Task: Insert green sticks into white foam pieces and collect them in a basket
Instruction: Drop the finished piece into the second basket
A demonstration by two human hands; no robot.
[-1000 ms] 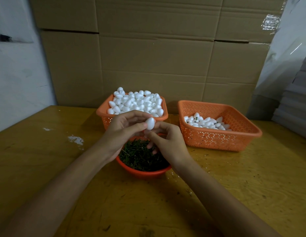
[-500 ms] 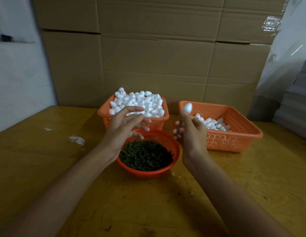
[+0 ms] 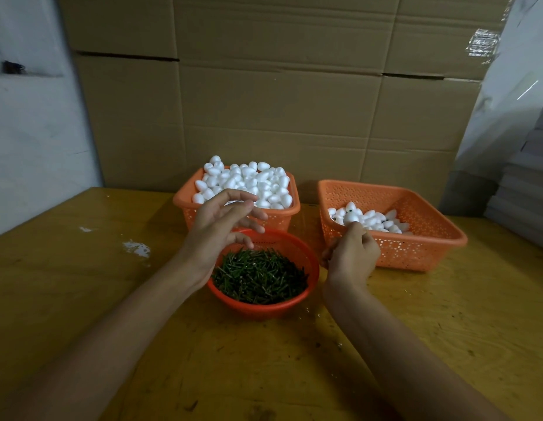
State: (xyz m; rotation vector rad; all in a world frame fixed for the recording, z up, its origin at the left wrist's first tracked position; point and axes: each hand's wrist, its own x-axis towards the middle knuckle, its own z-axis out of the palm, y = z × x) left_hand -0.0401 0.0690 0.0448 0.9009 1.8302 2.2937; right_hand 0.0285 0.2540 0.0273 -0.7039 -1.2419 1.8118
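My right hand (image 3: 352,253) pinches a white foam piece (image 3: 351,218) at its fingertips, just over the front-left rim of the right orange basket (image 3: 416,256). That basket holds a small pile of finished foam pieces (image 3: 376,218). My left hand (image 3: 221,226) hovers with fingers spread and holds nothing, between the orange basket (image 3: 185,205) heaped with plain white foam pieces (image 3: 249,180) and the round orange bowl (image 3: 264,308) of green sticks (image 3: 259,276). Any stick in the held piece is hidden from view.
Everything stands on a yellow wooden table (image 3: 81,284) with a white paint spot (image 3: 136,248) at left. Stacked cardboard boxes (image 3: 279,101) form a wall behind the baskets. Grey flat stacks (image 3: 528,189) lie at the right edge.
My hands parted from over the bowl. The right hand carried the foam piece right, then lowered it to the right basket's rim. The left hand let go and stays open over the bowl's far side.
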